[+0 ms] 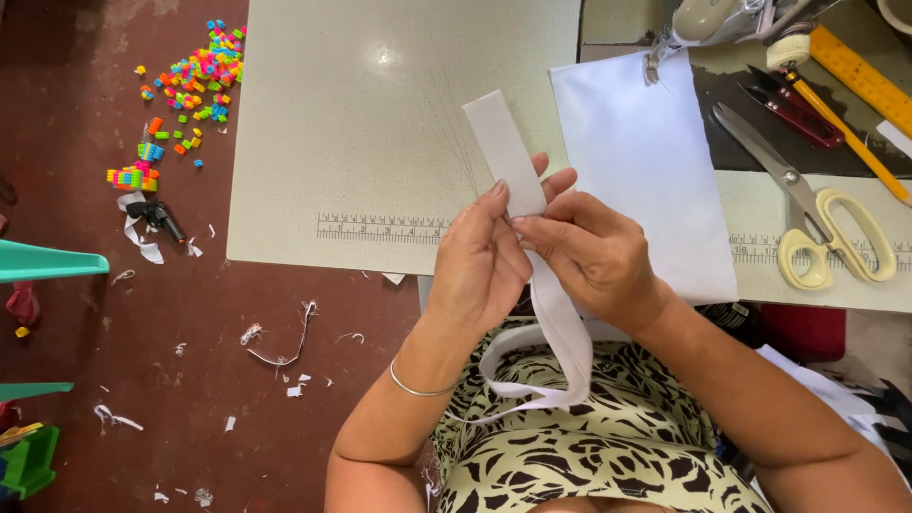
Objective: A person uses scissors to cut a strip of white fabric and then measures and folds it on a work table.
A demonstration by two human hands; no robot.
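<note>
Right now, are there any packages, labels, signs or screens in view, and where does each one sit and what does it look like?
No packages, labels, signs or screens.
Nearest to it are printed ruler scales:
Ruler scale: dark tick strip along the near edge of the pale grey table.
Yellow ruler: flat orange-yellow bar, far right, lying diagonally.

- A dark red-brown floor (pixel 114 313), worn and smooth, strewn with white thread and fabric scraps (pixel 275 356).
- A pale grey-green sewing table top (pixel 380 114) with a printed ruler strip along its front edge, catching a bright glare of overhead light.
- Small bright plastic building bricks (pixel 195 81) scattered on the floor beside the table.
</note>
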